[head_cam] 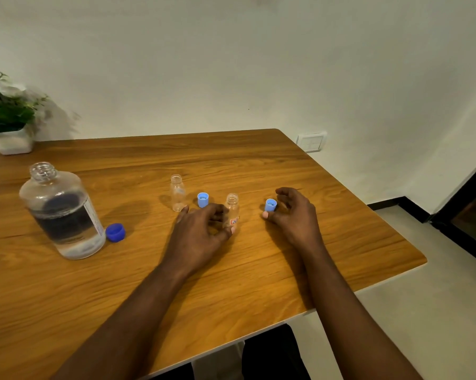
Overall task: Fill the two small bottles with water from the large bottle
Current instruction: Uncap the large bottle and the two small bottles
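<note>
The large clear bottle stands uncapped at the left of the wooden table, roughly half full of water. Its dark blue cap lies beside it. Two small clear bottles stand open mid-table: a plain small bottle and a small bottle with a red label. My left hand curls around the lower part of the labelled bottle. A light blue cap lies between the two small bottles. My right hand pinches a second light blue cap at the table surface.
A potted plant in a white pot sits at the back left corner. The table's right edge drops to a pale floor. A wall socket is on the wall behind.
</note>
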